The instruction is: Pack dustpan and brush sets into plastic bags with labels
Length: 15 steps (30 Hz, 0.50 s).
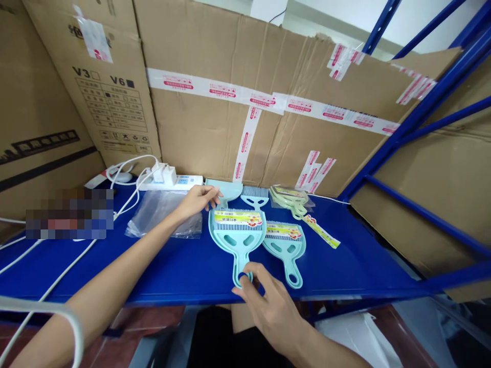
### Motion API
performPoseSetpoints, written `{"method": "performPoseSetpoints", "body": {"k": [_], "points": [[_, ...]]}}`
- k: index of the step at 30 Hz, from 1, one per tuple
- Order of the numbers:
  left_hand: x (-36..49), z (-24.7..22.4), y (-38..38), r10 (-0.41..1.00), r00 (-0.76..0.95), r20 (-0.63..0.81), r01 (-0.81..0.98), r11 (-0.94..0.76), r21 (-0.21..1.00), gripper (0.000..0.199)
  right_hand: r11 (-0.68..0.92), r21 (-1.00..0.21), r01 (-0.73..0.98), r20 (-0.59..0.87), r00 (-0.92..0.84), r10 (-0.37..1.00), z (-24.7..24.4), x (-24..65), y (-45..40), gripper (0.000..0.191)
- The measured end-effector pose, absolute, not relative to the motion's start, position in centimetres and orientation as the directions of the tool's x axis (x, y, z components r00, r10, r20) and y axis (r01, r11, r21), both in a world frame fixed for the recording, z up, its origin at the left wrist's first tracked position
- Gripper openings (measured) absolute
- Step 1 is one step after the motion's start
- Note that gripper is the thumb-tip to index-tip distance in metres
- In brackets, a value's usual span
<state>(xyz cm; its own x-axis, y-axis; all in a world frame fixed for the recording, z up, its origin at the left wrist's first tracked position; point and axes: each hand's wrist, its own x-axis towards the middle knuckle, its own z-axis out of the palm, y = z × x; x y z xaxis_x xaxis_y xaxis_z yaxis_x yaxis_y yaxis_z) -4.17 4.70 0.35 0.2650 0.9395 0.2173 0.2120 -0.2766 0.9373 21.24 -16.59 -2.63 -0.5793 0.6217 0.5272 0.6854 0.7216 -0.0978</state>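
Observation:
My right hand (pixel 268 306) pinches the handle end of a mint-green dustpan and brush set (pixel 238 237), nested together with a yellow printed label across the grey bristles. Just above that set's upper left corner is my left hand (pixel 199 199), fingers loosely bent and apart, with nothing seen in it. Near its fingertips lies a mint dustpan (pixel 230 190) at the back, beside a loose brush (pixel 255 197) with grey bristles. Another labelled dustpan and brush set (pixel 286 245) rests to the right. Farther back sits a pale green set in clear plastic (pixel 293 199).
A loose yellow label strip (pixel 321 231) lies on the blue table (pixel 345 271). Clear plastic bags (pixel 164 214) are at left, near a power strip (pixel 187 181) and white cables (pixel 76 266). Taped cardboard (pixel 199 133) walls the back; blue metal posts (pixel 376 148) stand right.

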Motion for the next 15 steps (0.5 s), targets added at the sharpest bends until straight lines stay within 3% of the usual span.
{"method": "performPoseSetpoints", "body": {"k": [3, 6, 12, 15], "points": [[-3.4, 0.6, 3.9, 0.951, 0.242, 0.191, 0.038, -0.206, 0.978, 0.055, 0.700, -0.019, 0.714, 0.549, -0.578, 0.604, -0.7, 21.6, -15.7, 0.012], [-2.6, 0.8, 2.9, 0.965, 0.208, 0.161, -0.146, -0.132, 0.980, 0.053, 0.683, 0.027, 0.730, 0.601, -0.558, 0.572, 0.6, 21.6, -14.9, 0.011], [-0.6, 0.9, 1.2, 0.840, 0.542, -0.017, -0.294, 0.208, 0.933, 0.053, 0.613, 0.184, 0.768, 0.670, -0.554, 0.494, 1.6, 20.3, -13.7, 0.014], [0.9, 0.3, 0.1, 0.817, 0.576, -0.033, -0.325, 0.266, 0.907, 0.049, 0.567, 0.265, 0.780, 0.667, -0.573, 0.476, 1.2, 19.5, -12.7, 0.018]]}}
